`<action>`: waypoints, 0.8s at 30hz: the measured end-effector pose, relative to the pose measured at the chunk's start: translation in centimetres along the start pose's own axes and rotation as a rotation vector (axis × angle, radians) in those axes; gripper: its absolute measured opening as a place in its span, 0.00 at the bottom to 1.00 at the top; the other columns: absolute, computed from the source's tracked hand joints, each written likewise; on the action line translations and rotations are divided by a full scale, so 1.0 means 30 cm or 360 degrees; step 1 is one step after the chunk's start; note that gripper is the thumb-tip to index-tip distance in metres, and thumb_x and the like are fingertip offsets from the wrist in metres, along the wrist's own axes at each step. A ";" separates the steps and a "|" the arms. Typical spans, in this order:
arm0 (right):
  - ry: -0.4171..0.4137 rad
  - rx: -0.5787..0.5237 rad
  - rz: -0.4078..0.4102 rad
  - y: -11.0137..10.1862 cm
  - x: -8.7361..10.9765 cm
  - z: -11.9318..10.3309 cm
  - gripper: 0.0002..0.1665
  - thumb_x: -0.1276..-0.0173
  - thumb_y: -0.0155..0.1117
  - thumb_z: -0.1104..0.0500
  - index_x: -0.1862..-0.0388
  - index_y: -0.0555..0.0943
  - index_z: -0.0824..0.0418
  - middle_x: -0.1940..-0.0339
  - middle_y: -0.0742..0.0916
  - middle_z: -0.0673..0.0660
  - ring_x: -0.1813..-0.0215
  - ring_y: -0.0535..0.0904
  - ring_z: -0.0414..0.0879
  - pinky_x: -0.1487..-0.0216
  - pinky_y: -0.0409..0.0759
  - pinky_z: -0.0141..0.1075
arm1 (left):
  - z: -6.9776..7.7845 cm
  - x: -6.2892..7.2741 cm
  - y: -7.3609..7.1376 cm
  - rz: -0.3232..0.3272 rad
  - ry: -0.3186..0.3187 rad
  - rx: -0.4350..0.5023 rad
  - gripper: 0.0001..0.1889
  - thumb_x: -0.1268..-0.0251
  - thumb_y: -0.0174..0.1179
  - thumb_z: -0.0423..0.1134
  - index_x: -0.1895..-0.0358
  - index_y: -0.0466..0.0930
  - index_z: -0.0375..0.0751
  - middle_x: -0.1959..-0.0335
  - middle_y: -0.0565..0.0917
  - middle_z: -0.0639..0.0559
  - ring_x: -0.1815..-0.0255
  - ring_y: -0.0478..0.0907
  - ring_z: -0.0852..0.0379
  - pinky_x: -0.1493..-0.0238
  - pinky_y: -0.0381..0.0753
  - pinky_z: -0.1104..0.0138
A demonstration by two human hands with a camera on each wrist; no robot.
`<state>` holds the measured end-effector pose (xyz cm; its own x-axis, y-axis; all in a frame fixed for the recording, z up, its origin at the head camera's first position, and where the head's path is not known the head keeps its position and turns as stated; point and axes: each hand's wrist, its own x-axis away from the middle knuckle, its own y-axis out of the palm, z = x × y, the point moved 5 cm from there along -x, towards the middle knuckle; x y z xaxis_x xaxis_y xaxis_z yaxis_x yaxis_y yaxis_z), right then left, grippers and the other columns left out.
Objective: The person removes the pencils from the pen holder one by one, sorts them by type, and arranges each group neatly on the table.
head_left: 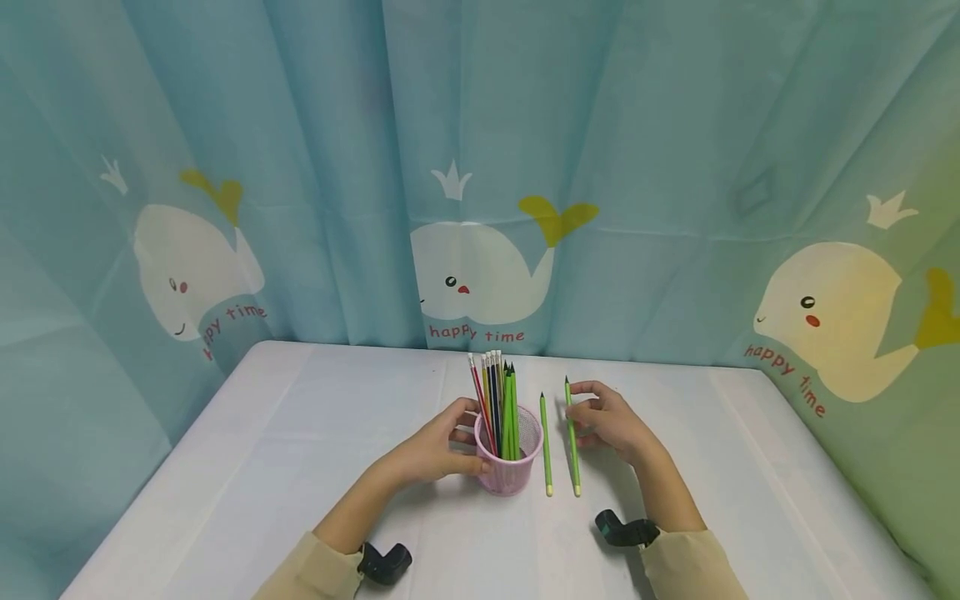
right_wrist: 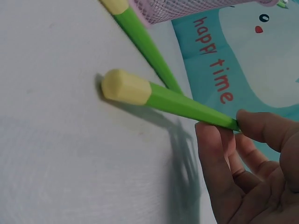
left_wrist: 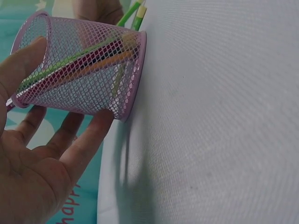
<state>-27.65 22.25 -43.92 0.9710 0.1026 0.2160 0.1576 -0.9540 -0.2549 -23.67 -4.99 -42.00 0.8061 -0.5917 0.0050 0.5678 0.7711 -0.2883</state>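
Note:
A pink mesh pencil cup (head_left: 506,478) stands upright on the table. My left hand (head_left: 435,443) holds it from the left, thumb on the near side and fingers round the far side. Several green pencils (head_left: 512,425) lean in the cup, points up, beside a red pencil (head_left: 482,404) and dark ones with white ends. Right of the cup, my right hand (head_left: 611,423) pinches a green pencil (right_wrist: 187,107) between thumb and fingers toward its pointed end. The pencil's pale yellow end is low over the tabletop. Another green pencil (head_left: 546,450) lies between it and the cup.
The table (head_left: 300,467) has a white cloth. Behind it hangs a blue-green curtain (head_left: 315,208) with whale prints, close to the table's back edge. A black wrist device (head_left: 386,564) sits at the left sleeve, and a similar device (head_left: 626,530) at the right.

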 end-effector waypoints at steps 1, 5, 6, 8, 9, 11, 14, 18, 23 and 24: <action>0.0006 0.0003 -0.0009 0.001 -0.001 0.004 0.29 0.31 0.62 0.65 0.33 0.66 0.66 0.64 0.80 0.56 0.65 0.77 0.45 0.68 0.85 0.39 | -0.001 0.000 0.000 0.0001 0.0002 -0.0001 0.37 0.46 0.73 0.34 0.34 0.63 0.38 0.39 0.75 0.36 0.41 0.78 0.42 0.40 0.79 0.47; 0.0032 -0.0002 -0.0023 0.004 -0.005 0.015 0.29 0.31 0.62 0.65 0.33 0.66 0.65 0.64 0.80 0.56 0.65 0.77 0.45 0.68 0.85 0.39 | -0.006 -0.002 0.000 -0.0002 0.0003 -0.0002 0.37 0.46 0.72 0.35 0.34 0.63 0.38 0.40 0.75 0.37 0.41 0.78 0.42 0.40 0.79 0.48; 0.0038 -0.0004 -0.0025 0.005 -0.005 0.017 0.29 0.31 0.61 0.65 0.33 0.66 0.65 0.64 0.80 0.57 0.65 0.77 0.45 0.68 0.86 0.39 | -0.006 -0.002 0.000 -0.0002 0.0004 -0.0005 0.37 0.46 0.73 0.35 0.34 0.63 0.38 0.40 0.75 0.37 0.41 0.78 0.42 0.40 0.79 0.48; 0.0055 -0.0005 -0.0029 0.006 -0.005 0.019 0.30 0.31 0.61 0.65 0.32 0.65 0.65 0.63 0.81 0.57 0.65 0.77 0.45 0.67 0.86 0.39 | -0.005 -0.002 -0.001 0.0000 0.0008 -0.0006 0.37 0.47 0.73 0.35 0.34 0.63 0.38 0.40 0.76 0.37 0.41 0.78 0.42 0.40 0.79 0.48; 0.0063 -0.0009 -0.0028 0.007 -0.005 0.020 0.30 0.31 0.62 0.65 0.32 0.65 0.65 0.62 0.81 0.57 0.65 0.77 0.45 0.67 0.86 0.39 | -0.005 -0.002 -0.001 0.0000 0.0008 -0.0008 0.37 0.47 0.73 0.35 0.34 0.63 0.39 0.40 0.76 0.37 0.41 0.78 0.42 0.40 0.79 0.48; 0.0074 -0.0013 -0.0031 0.007 -0.005 0.021 0.30 0.31 0.62 0.65 0.32 0.65 0.65 0.61 0.81 0.58 0.65 0.78 0.45 0.67 0.86 0.39 | -0.004 -0.002 -0.002 -0.0001 0.0009 -0.0009 0.37 0.47 0.73 0.35 0.34 0.63 0.39 0.40 0.75 0.37 0.41 0.78 0.42 0.40 0.79 0.48; 0.0080 -0.0048 -0.0055 0.009 -0.002 0.023 0.31 0.30 0.62 0.65 0.31 0.64 0.66 0.60 0.81 0.59 0.64 0.79 0.46 0.65 0.87 0.40 | -0.003 0.000 -0.001 -0.0008 0.0012 -0.0003 0.37 0.46 0.73 0.35 0.34 0.63 0.38 0.40 0.75 0.37 0.41 0.78 0.41 0.40 0.79 0.48; 0.0082 -0.0095 -0.0101 0.010 0.000 0.028 0.32 0.29 0.62 0.65 0.30 0.63 0.67 0.58 0.81 0.62 0.63 0.81 0.47 0.64 0.88 0.41 | -0.003 0.000 0.000 -0.0014 0.0019 0.0005 0.37 0.46 0.72 0.34 0.34 0.63 0.37 0.39 0.75 0.36 0.41 0.78 0.40 0.40 0.79 0.48; 0.0098 -0.0099 -0.0104 0.008 0.002 0.026 0.32 0.29 0.62 0.65 0.29 0.63 0.66 0.59 0.80 0.61 0.62 0.80 0.47 0.63 0.88 0.41 | -0.002 -0.002 -0.001 -0.0010 0.0022 0.0018 0.37 0.46 0.72 0.34 0.34 0.63 0.38 0.39 0.75 0.36 0.40 0.78 0.40 0.40 0.78 0.47; 0.0100 -0.0099 -0.0099 0.007 0.002 0.023 0.32 0.29 0.62 0.65 0.29 0.64 0.66 0.60 0.80 0.61 0.62 0.79 0.47 0.63 0.88 0.41 | -0.003 -0.002 -0.001 -0.0011 0.0022 0.0020 0.37 0.47 0.72 0.34 0.34 0.63 0.38 0.39 0.75 0.36 0.40 0.78 0.40 0.39 0.78 0.47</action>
<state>-27.44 22.25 -44.62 0.9461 0.1461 0.2889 0.2038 -0.9622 -0.1807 -23.74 -5.00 -42.07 0.7997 -0.6004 -0.0062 0.5757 0.7697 -0.2760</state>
